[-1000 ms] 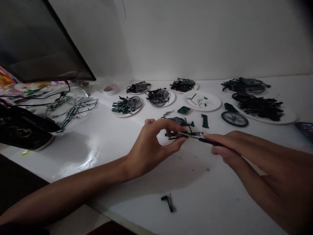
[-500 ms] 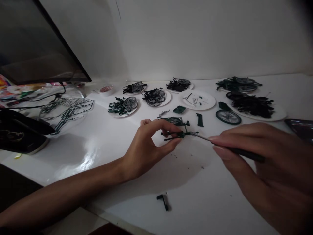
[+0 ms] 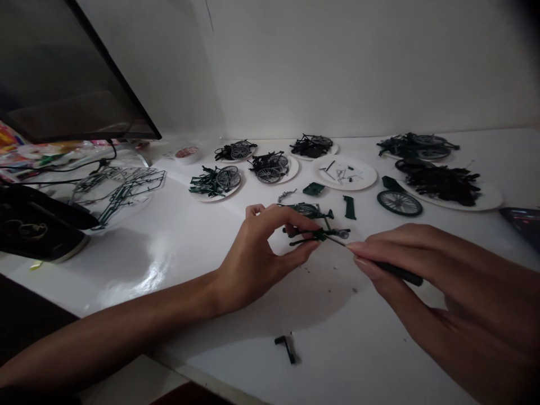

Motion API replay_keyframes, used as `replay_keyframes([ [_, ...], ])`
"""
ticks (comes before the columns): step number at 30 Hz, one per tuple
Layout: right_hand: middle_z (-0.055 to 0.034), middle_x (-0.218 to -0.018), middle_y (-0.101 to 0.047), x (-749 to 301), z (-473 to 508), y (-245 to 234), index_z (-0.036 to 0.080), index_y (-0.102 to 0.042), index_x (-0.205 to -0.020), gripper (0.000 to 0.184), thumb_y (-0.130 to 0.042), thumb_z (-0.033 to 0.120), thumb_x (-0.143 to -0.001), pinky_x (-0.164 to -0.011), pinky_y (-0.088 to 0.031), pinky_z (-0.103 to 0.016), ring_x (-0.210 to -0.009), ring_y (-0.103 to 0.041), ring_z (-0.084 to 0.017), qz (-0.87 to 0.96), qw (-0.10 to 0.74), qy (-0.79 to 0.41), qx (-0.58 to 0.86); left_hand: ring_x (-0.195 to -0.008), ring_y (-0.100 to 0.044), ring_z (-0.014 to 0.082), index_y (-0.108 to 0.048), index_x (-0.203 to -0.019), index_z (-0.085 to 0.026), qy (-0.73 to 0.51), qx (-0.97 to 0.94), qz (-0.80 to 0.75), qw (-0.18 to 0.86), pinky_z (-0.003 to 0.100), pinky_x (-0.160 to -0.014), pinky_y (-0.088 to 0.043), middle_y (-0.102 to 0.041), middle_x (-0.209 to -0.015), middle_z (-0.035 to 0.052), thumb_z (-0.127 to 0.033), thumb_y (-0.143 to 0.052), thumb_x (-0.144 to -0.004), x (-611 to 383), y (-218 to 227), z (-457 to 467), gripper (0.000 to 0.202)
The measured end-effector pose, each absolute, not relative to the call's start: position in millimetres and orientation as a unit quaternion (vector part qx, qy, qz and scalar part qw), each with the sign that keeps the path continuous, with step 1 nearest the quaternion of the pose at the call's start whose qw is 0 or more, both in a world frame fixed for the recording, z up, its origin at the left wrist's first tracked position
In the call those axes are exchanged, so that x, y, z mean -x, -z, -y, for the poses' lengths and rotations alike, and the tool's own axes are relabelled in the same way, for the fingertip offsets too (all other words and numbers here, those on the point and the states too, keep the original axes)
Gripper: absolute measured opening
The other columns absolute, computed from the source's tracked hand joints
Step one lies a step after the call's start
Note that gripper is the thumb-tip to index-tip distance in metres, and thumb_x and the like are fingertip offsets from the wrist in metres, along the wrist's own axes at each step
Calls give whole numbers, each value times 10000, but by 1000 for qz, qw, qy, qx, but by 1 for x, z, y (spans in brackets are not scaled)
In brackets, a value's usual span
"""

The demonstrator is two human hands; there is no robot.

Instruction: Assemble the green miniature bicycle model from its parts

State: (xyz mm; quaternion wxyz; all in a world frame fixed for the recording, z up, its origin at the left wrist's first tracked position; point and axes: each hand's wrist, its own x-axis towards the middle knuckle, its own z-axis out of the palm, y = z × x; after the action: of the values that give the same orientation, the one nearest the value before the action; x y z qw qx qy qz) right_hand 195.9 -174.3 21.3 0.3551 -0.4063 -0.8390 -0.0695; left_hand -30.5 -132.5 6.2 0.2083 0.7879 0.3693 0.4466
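- Left fingers [image 3: 304, 223]: thumb and forefinger nearly closed, pinching a small green plastic model [image 3: 314, 222] with a spoked wheel (whether its underside also rests on the white tabletop [image 3: 177, 281], impossible to tell).
- Right fingers [image 3: 363, 252]: bunched around a small screwdriver [image 3: 394, 271], black handle back toward the palm, thin metal shaft angled up and left.
- Screwdriver tip: back at the model's right end, beside a small silver disc [image 3: 343, 234], after drawing away in the view half a second earlier; exact contact too small to make out.
- Left hand [image 3: 261, 261] and right hand [image 3: 426, 281]: close together above the tabletop, with the model between them.
- Around the model: a loose green piece [image 3: 350, 207] and a grey strip [image 3: 287, 195] just beyond it, with dark crumbs scattered on the tabletop nearby.
- Further out: a loose spoked wheel [image 3: 399, 203], paper plates of dark green parts and wheels, including one [image 3: 489, 199] on the right, and a plate of small bits [image 3: 367, 183].
- Left side: a clear bag of plastic frames [image 3: 126, 191], a tape roll [image 3: 187, 154] and a monitor [image 3: 63, 73].
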Motion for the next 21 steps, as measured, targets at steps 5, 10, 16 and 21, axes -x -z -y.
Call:
replay_keyframes([
  [5, 41, -1097, -742, -194, 176, -20, 280, -629, -1174, 219, -581, 186, -983, -830, -511, -250, -936, -717, -114, 843, 353, 57, 402, -813, -657, 135, -677, -973, -200, -438, -799, -369, 182, 382, -849, -358, -752, -949, -41, -163, -802, -848, 32, -6, 133, 180],
  [10, 14, -905, -746, -191, 179, -20, 227, -618, -1095, 111, -534, 221, -1023, -669, -483, -270, -682, -677, -114, 848, 333, 84, 404, -809, -651, 124, -662, -960, -179, -426, -828, -345, 121, 361, -852, -341, -734, -898, -38, -117, -764, -863, 30, -8, 132, 155],
  [16, 14, -743, -657, -186, 179, -24, 192, -637, -1013, 125, -514, 195, -1033, -642, -474, -244, -567, -564, -104, 848, 324, 99, 408, -829, -617, 143, -668, -1000, -169, -393, -859, -326, 50, 369, -858, -338, -728, -877, -15, -156, -726, -913, 33, -9, 129, 105],
  [21, 20, -757, -667, -181, 179, -24, 194, -657, -969, 162, -507, 185, -1030, -653, -487, -258, -611, -615, -111, 838, 328, 70, 431, -997, -602, 191, -673, -1048, -203, -351, -886, -299, -53, 381, -893, -353, -732, -1073, 25, -240, -690, -963, 38, -8, 122, 94],
])
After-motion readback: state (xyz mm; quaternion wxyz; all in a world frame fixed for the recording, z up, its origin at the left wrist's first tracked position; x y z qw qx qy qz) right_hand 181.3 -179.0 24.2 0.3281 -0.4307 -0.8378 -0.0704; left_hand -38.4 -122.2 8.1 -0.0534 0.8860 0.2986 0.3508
